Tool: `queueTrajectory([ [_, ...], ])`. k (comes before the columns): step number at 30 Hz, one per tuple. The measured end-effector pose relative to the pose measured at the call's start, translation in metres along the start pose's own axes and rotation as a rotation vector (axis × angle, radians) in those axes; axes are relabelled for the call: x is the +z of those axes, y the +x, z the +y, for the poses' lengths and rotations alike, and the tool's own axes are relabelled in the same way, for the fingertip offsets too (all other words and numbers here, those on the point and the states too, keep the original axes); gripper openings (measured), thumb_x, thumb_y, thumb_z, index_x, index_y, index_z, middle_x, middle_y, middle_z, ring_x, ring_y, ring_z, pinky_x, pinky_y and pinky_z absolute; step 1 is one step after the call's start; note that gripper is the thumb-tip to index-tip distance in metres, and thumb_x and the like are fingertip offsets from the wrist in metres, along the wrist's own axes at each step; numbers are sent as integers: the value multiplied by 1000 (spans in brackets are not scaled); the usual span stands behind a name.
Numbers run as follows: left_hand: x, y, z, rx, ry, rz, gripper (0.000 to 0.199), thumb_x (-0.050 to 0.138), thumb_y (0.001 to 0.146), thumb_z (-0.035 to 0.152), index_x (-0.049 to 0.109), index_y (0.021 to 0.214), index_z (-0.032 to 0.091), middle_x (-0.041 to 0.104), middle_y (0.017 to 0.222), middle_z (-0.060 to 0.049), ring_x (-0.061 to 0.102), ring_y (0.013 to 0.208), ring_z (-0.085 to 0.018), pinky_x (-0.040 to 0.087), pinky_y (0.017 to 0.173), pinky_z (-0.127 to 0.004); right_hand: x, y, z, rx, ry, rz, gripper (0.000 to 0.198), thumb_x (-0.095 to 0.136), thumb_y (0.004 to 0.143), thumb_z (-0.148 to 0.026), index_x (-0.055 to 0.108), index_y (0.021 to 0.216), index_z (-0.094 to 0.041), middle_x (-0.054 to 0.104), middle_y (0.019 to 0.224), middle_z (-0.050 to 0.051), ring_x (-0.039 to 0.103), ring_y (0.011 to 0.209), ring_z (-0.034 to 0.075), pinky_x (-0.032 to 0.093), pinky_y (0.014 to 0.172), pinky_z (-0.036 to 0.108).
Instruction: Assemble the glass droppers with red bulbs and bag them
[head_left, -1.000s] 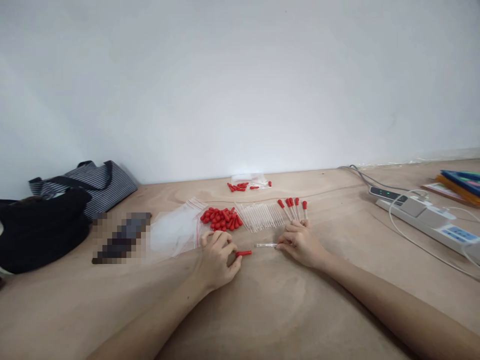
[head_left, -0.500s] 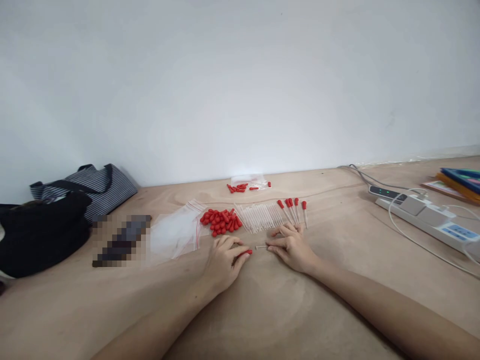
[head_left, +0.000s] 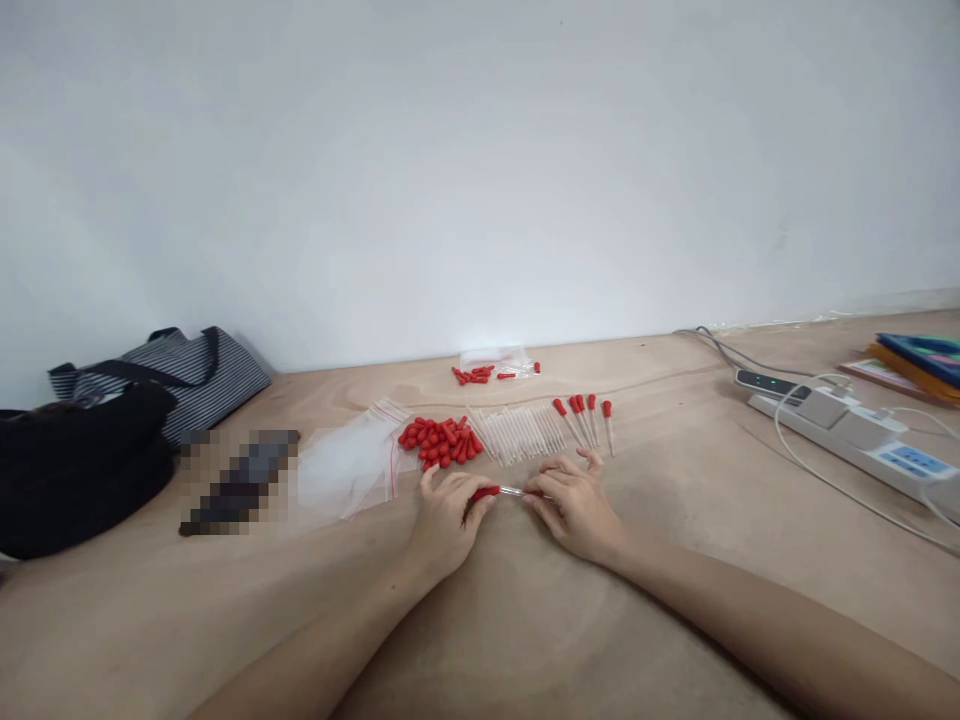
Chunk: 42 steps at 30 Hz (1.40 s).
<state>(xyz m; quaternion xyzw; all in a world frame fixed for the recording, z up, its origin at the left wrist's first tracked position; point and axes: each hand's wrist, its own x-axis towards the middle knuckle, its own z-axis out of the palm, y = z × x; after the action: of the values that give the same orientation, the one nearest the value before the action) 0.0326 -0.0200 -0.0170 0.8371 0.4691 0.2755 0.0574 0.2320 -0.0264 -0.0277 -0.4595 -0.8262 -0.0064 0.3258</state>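
Observation:
My left hand [head_left: 452,508] pinches a red rubber dropper bulb [head_left: 487,491] between thumb and fingers. A clear dropper tube [head_left: 511,491] is gripped by my right hand [head_left: 568,502], its end meeting the mouth of the bulb; how far it sits inside I cannot tell. Just beyond my left hand lies a heap of loose red bulbs [head_left: 441,441]. A row of clear tubes [head_left: 526,434] spreads to the right of that heap. Several droppers with red bulbs fitted [head_left: 577,404] lie beyond my right hand, bulbs pointing toward the wall.
Clear zip bags [head_left: 341,468] lie left of the bulbs, near a pixelated dark object [head_left: 247,480]. Against the wall is another bag with small red pieces [head_left: 472,376]. A striped bag [head_left: 232,375] and black cloth [head_left: 90,470] stand left; a corded power strip [head_left: 862,440] and folders [head_left: 922,360] are right.
The gap between my hands has closed: the tube in my right hand moved left and now meets the red bulb in my left hand.

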Motion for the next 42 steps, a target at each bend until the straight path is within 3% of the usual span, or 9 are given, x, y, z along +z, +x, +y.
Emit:
queueTrajectory([
  [7, 3, 0, -1, -16, 4, 27, 11, 48, 84, 24, 59, 83, 22, 66, 80, 0, 58, 79, -17, 22, 94, -47, 1, -2, -2, -58, 74, -3, 15, 48, 84, -26, 61, 77, -22, 63, 66, -2, 51, 74, 13, 20, 83, 36],
  [12, 2, 0, 0, 13, -19, 1, 11, 48, 83, 22, 59, 80, 23, 65, 75, 2, 57, 75, -17, 17, 95, -49, 0, -3, -2, -124, 126, -10, 17, 47, 84, -23, 61, 75, -21, 60, 62, -2, 48, 74, 14, 21, 80, 36],
  [21, -1, -1, 4, 92, -84, -45, 11, 49, 82, 18, 58, 79, 23, 66, 74, 4, 58, 76, -15, 12, 96, -49, -2, 0, 8, -333, 16, 51, 25, 40, 84, -16, 62, 73, -21, 57, 59, -1, 45, 73, 14, 17, 83, 40],
  [31, 7, -1, -4, 45, -154, -14, 7, 53, 81, 26, 60, 80, 23, 64, 74, 4, 58, 73, -15, 13, 95, -49, -8, 1, 1, -115, 110, -48, 17, 47, 83, -22, 63, 77, -21, 61, 64, -1, 47, 75, 14, 17, 83, 38],
  [38, 5, -2, -4, 30, -138, -2, 9, 53, 81, 27, 60, 79, 23, 64, 72, 4, 58, 72, -14, 13, 95, -50, -8, 2, -2, -102, 125, -68, 15, 49, 82, -20, 62, 75, -20, 60, 63, -2, 46, 72, 13, 19, 80, 36],
  [42, 4, -2, -2, 88, -110, -3, 9, 52, 81, 26, 60, 78, 23, 65, 72, 4, 58, 71, -14, 13, 95, -49, -7, 3, 2, -208, 75, -42, 15, 48, 81, -20, 61, 74, -20, 58, 61, -1, 44, 74, 15, 18, 79, 38],
])
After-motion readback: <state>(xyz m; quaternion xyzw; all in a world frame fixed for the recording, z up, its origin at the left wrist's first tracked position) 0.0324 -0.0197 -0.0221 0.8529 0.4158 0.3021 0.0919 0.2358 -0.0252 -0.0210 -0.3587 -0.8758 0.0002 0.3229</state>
